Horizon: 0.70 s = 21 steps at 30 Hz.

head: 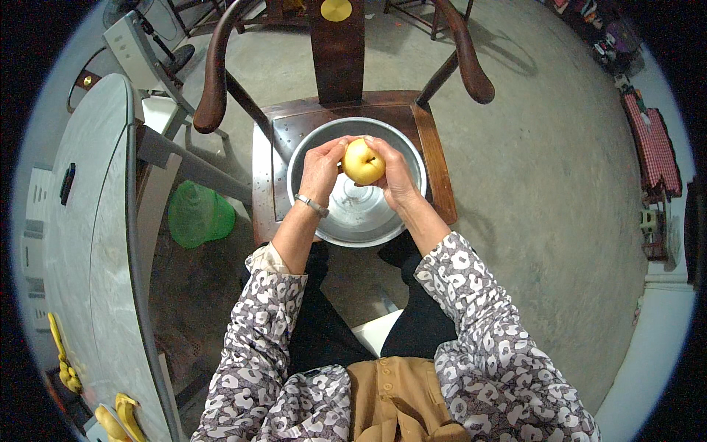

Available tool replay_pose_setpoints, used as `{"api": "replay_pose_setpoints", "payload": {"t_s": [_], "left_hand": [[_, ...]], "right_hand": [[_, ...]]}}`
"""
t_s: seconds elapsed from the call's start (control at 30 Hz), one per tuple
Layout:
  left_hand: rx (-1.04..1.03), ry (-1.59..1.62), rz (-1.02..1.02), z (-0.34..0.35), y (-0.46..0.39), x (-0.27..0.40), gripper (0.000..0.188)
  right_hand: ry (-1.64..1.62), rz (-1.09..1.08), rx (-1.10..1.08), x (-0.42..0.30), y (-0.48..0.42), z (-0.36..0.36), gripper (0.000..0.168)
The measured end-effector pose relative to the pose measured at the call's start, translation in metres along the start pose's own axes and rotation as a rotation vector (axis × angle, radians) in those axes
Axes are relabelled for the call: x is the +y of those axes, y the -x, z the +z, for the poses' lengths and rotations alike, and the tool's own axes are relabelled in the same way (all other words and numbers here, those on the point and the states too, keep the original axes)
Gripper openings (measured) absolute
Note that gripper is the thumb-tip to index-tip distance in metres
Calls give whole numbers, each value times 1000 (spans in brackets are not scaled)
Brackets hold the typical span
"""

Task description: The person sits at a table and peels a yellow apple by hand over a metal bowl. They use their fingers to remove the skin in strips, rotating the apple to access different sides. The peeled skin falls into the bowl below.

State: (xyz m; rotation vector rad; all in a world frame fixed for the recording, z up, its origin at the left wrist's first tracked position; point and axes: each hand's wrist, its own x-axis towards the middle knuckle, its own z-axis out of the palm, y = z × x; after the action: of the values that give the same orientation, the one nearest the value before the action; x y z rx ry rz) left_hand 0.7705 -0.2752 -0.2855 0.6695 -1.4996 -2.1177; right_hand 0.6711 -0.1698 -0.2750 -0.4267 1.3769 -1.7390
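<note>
Both of my hands hold a yellow apple point(363, 161) above a round metal basin point(353, 222). My left hand point(321, 168), with a band on its wrist, grips the fruit's left side. Against its right side lie the fingers of my right hand point(396, 174). The fruit's stem hollow faces up and to the right. The basin stands on the seat of a dark wooden armchair point(437, 160), and the visible part of its bottom looks wet or shiny. Drops of water dot the seat left of the basin.
At left stands a grey table point(83, 221) with a black object point(67, 184), bananas point(128, 414) and other yellow fruit at its near end. A green bin point(200, 214) is on the floor between table and chair. The chair's curved arms rise beyond the basin.
</note>
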Motion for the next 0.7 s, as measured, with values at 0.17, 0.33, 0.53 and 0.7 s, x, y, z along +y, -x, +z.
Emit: {"api": "replay_pose_setpoints", "payload": {"t_s": [0.17, 0.33, 0.53, 0.7], "left_hand": [[50, 41, -31, -1, -2, -6, 30], [45, 59, -43, 2, -2, -4, 32], [-5, -85, 82, 10, 1, -3, 40], [86, -97, 49, 6, -4, -9, 33]], "right_hand": [[-51, 33, 11, 1, 0, 2, 43], [-101, 61, 41, 1, -1, 0, 46], [-47, 50, 66, 5, -3, -1, 45], [-21, 71, 57, 6, -2, 0, 46]]}}
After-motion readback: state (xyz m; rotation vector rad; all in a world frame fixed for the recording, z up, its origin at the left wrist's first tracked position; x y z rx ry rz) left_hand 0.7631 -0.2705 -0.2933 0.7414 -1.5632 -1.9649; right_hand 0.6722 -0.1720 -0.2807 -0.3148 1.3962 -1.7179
